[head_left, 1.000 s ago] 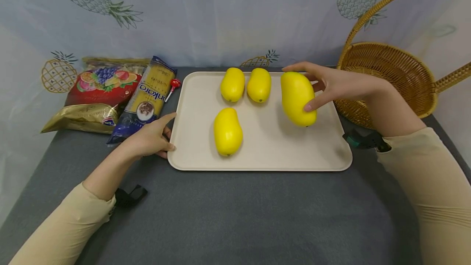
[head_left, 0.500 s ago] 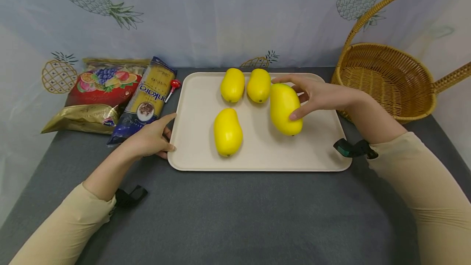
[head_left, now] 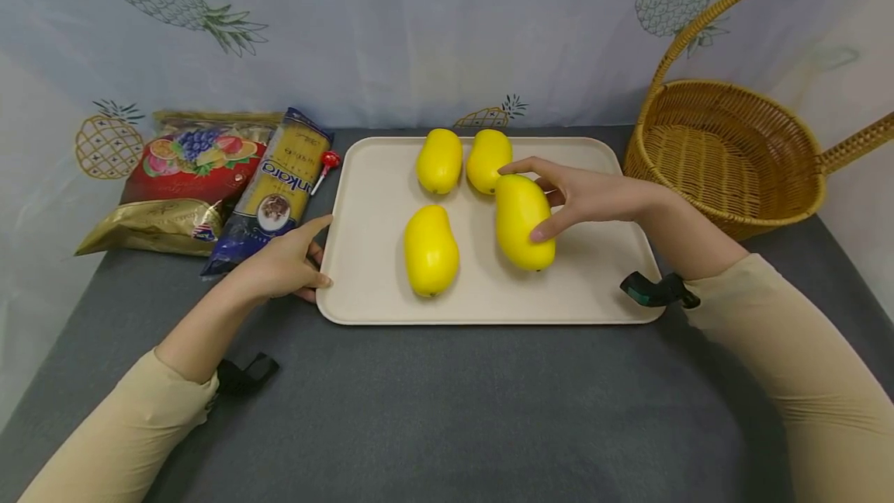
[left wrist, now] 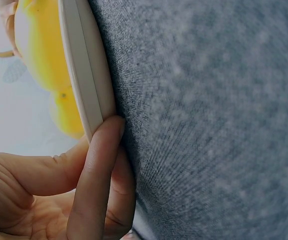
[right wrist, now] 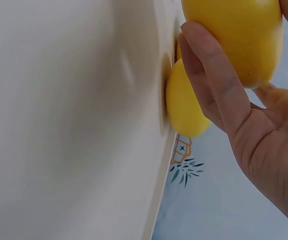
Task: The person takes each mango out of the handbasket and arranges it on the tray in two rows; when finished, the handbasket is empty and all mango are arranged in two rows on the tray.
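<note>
My right hand [head_left: 583, 192] grips a yellow mango [head_left: 524, 225] between thumb and fingers over the right half of the cream tray [head_left: 489, 305]. In the right wrist view that mango [right wrist: 239, 35] is held a little off the tray surface. Three other mangoes lie on the tray: one at the back left [head_left: 440, 161], another beside it [head_left: 489, 157], partly behind the held one, and a third nearer the front [head_left: 431, 251]. At the tray's left edge, my left hand [head_left: 289, 258] pinches the rim; the left wrist view shows its fingers [left wrist: 96, 175] against the tray's side.
A wicker basket [head_left: 726, 223] with a tall handle stands at the right, beside the tray. Left of the tray lie a red and gold bag [head_left: 192, 169], a blue and yellow Ankara packet [head_left: 275, 185] and a red lollipop [head_left: 330, 160]. A pineapple-print curtain [head_left: 419, 37] hangs behind.
My right hand has carried the mango leftward and toward the front of the tray, away from the basket side. The left hand stays at the tray's edge.
</note>
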Available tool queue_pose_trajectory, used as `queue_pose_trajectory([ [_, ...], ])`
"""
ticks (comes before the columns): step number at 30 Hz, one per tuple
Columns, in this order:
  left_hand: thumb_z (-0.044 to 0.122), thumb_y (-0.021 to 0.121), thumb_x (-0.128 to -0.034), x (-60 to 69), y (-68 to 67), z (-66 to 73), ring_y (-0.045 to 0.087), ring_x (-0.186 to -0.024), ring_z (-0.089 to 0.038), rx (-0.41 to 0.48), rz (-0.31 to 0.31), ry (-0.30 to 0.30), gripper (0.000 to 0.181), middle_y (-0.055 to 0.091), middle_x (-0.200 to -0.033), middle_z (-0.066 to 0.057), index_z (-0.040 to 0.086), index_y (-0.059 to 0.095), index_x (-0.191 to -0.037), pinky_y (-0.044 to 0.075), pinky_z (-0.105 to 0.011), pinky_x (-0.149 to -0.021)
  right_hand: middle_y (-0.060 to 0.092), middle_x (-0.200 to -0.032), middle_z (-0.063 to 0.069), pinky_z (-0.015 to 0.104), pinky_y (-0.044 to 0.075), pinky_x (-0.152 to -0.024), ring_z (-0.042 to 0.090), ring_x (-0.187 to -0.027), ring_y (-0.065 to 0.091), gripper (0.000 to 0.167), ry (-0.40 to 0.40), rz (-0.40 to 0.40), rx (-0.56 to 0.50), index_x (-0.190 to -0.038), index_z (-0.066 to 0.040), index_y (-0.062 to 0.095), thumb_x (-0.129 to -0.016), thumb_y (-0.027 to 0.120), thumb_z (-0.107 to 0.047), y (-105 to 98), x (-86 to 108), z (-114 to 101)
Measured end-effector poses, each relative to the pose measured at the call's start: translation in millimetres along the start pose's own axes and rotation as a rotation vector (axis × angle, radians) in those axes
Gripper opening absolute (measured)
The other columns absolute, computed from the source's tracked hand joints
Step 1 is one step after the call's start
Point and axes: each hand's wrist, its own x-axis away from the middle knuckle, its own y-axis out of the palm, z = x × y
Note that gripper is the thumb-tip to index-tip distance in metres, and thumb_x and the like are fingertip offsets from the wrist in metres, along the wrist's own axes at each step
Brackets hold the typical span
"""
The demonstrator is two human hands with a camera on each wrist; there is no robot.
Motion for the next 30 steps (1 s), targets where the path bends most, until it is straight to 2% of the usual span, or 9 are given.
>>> queue_pose_trajectory([
  [10, -0.004, 0.068, -0.0872, -0.4, 0.1, -0.7, 0.063, -0.076, -0.016, 0.004, -0.001, 0.0, 0.099, 0.049, -0.11, -0.024, 0.005, 0.001, -0.159, 0.062, -0.03, -0.062, 0.035, -0.151, 0.008, 0.043, 0.043, -0.104, 0.03, -0.128, 0.05, 0.09, -0.024, -0.029, -0.025, -0.154, -0.033, 0.02, -0.085, 0.078, -0.031, 8, -3.4, -1],
  [20, -0.004, 0.068, -0.0871, 0.2, -0.3, -0.3, 0.063, -0.077, -0.017, 0.0, -0.004, -0.001, 0.1, 0.048, -0.111, -0.024, 0.005, 0.0, -0.159, 0.062, -0.03, -0.062, 0.023, -0.16, 0.007, 0.049, 0.042, -0.11, 0.034, -0.14, 0.041, 0.089, -0.025, -0.075, -0.064, -0.154, -0.033, 0.022, -0.084, 0.078, -0.032, 14, -9.2, 0],
  [30, -0.004, 0.069, -0.0867, -0.3, 0.1, -0.7, 0.062, -0.077, -0.017, -0.002, -0.003, -0.002, 0.1, 0.046, -0.111, -0.023, 0.005, 0.0, -0.159, 0.062, -0.031, -0.062, 0.033, -0.154, 0.005, 0.046, 0.042, -0.108, 0.03, -0.137, 0.042, 0.09, -0.021, -0.098, -0.04, -0.153, -0.03, 0.024, -0.083, 0.079, -0.035, 21, -17.0, 1],
])
